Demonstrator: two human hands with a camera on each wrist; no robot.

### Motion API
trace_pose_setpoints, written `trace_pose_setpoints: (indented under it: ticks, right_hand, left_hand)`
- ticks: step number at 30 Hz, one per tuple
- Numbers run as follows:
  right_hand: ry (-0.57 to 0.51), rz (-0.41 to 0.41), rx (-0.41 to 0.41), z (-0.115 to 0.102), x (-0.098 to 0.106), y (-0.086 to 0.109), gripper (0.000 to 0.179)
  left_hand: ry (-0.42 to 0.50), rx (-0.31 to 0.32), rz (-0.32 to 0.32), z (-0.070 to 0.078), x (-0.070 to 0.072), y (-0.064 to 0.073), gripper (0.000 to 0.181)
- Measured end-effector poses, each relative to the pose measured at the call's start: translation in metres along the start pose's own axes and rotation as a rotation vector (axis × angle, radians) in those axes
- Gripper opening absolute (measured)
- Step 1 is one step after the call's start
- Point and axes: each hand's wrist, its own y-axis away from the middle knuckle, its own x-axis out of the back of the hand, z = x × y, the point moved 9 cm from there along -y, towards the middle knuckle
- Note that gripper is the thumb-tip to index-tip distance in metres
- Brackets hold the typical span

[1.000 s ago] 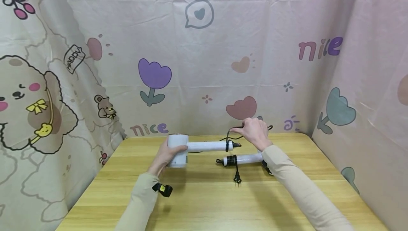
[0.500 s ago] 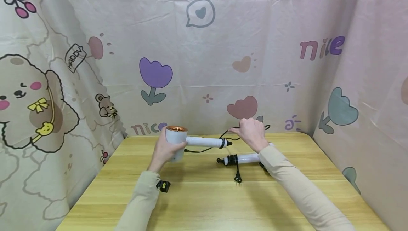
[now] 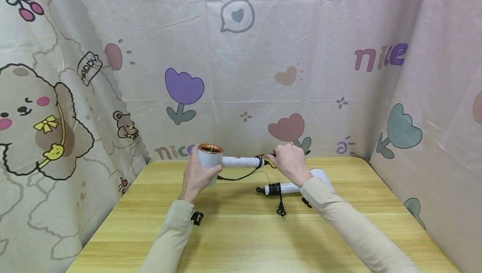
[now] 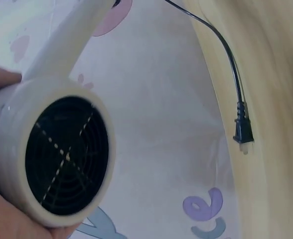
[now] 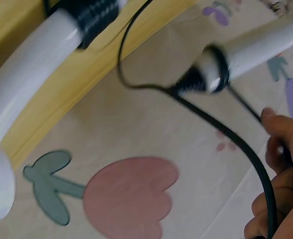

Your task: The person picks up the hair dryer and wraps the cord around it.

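My left hand (image 3: 193, 174) grips a white hair dryer (image 3: 241, 162) round its head, above the table. Its copper-coloured ring faces up, and the handle points right. The dark round grille (image 4: 69, 154) shows in the left wrist view. Black cord is looped round the handle's end. With curled fingers, my right hand (image 3: 290, 162) holds the black cord (image 5: 243, 147) just beyond that end. A loose stretch hangs below the handle, and its plug (image 4: 243, 130) is near the table. On the table lies a second white hair dryer (image 3: 320, 176), partly behind my right hand.
Black cord (image 3: 275, 189) is wound round the second dryer's handle. Its plug (image 3: 281, 209) lies in front, towards me. The wooden table (image 3: 241, 239) ends at a patterned cloth (image 3: 233, 76) hung behind and at both sides.
The held hair dryer has tipped so its copper-coloured ring shows, and its handle has risen in view. My right hand has shifted slightly left, still with the cord, uncovering more of the second dryer.
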Motion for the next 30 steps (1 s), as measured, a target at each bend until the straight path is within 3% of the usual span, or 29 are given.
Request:
trace_pose_setpoints:
  ticks: [8,16,21,25,30]
  right_hand:
    - [-0.049,0.013,0.038,-0.011,-0.001,0.004,0.049]
    - [-0.11,-0.066,0.135,-0.027,-0.018,0.015,0.028]
    - [-0.172,-0.099,0.149,-0.025,-0.024,0.024,0.023]
    - [-0.328,-0.164,0.102,-0.015,-0.03,0.026,0.033]
    - [-0.456,-0.203,0.057,-0.003,-0.033,0.026,0.034]
  left_hand:
    - [0.088,0.093,0.171,-0.013,0.007,0.004,0.095]
    - [0.196,0.177,0.33,-0.024,0.005,0.012,0.093]
    - [0.395,0.298,0.321,-0.036,-0.003,0.014,0.093]
    - [0.588,0.394,0.297,-0.044,-0.011,0.016,0.085]
    - [0.726,0.468,0.248,-0.048,-0.022,0.016,0.076]
